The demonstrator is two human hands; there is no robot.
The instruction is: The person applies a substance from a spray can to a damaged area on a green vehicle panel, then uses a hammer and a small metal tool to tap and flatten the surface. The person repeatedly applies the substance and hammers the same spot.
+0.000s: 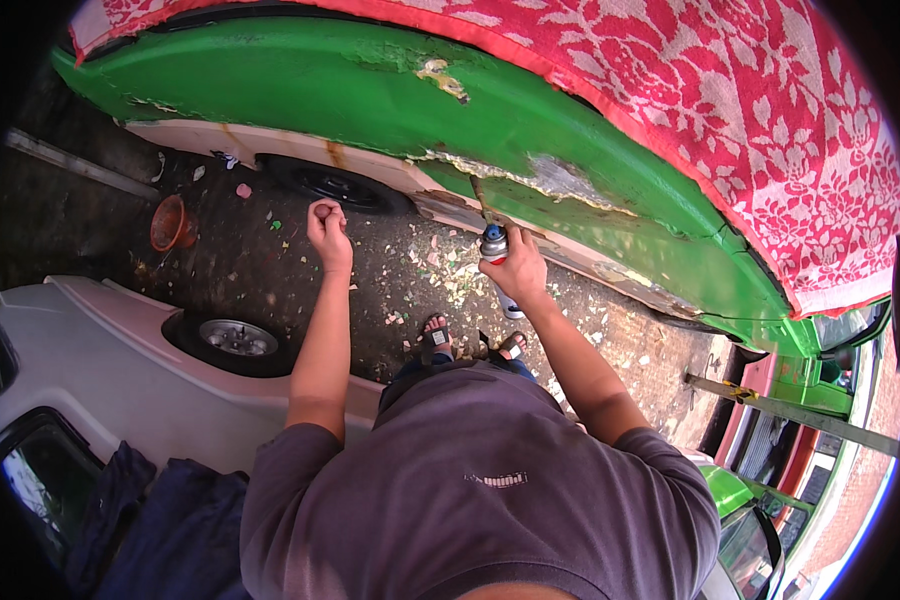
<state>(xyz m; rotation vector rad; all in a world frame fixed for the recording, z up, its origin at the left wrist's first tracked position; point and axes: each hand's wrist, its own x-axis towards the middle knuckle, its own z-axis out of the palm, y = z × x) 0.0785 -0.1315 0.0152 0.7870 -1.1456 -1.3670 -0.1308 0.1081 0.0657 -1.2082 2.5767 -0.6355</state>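
Note:
My right hand (517, 263) is wrapped round a spray-type can (494, 243) with a blue top, a silver shoulder and a white lower body. The can's top points toward the green vehicle's side (520, 165), where the paint is peeling and a pale, rough patch (560, 178) shows. A narrow brown strip (479, 192) reaches up from near the can's top; I cannot tell whether it is joined to it. My left hand (328, 232) is raised with curled fingers, apart from the vehicle. Whatever those fingers may hold is too small to make out.
Paint flakes (450, 275) litter the dark ground round my feet. A red-and-white patterned cloth (670, 100) covers the vehicle's upper part. Behind me at left stands a pale car (110, 350). An orange-brown pot (173, 223) lies at left; a metal pole (800, 412) crosses at right.

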